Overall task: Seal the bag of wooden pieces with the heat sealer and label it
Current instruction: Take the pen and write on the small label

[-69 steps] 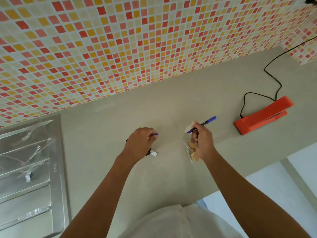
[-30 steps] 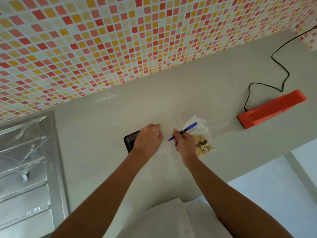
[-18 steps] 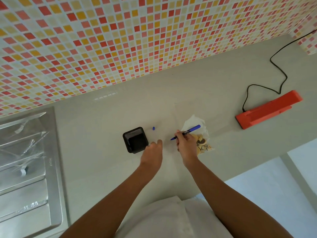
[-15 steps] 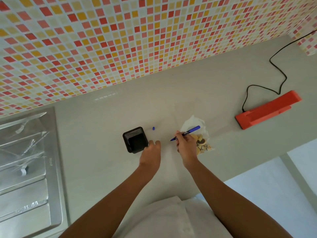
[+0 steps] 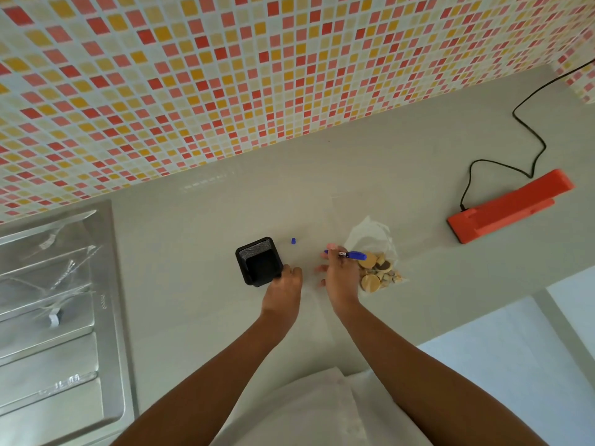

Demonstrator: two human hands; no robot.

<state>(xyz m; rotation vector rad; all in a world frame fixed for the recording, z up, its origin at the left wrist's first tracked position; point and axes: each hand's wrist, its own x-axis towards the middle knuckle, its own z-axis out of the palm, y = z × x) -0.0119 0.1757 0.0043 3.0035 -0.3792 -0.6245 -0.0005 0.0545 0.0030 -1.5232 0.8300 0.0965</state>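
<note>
A clear bag of wooden pieces (image 5: 377,268) lies on the grey counter (image 5: 199,317), its empty top end pointing toward the wall. My right hand (image 5: 340,278) rests just left of the bag with fingers spread and holds a blue pen (image 5: 353,255) that lies across the bag's edge. The pen's blue cap (image 5: 293,241) sits loose on the counter. My left hand (image 5: 282,291) touches the near right corner of a black mesh container (image 5: 257,260); its fingertips are hidden. The orange heat sealer (image 5: 508,208) lies shut at the right, apart from both hands.
The sealer's black cable (image 5: 533,149) snakes back to the tiled wall (image 5: 225,75). A steel drainboard (image 5: 58,317) with clear plastic bags on it fills the left. The counter's front edge runs close behind the bag at the right.
My left hand slid left from the bare counter to the black container's corner. My right hand's fingers spread out and the pen tilted flatter. The bag has not moved.
</note>
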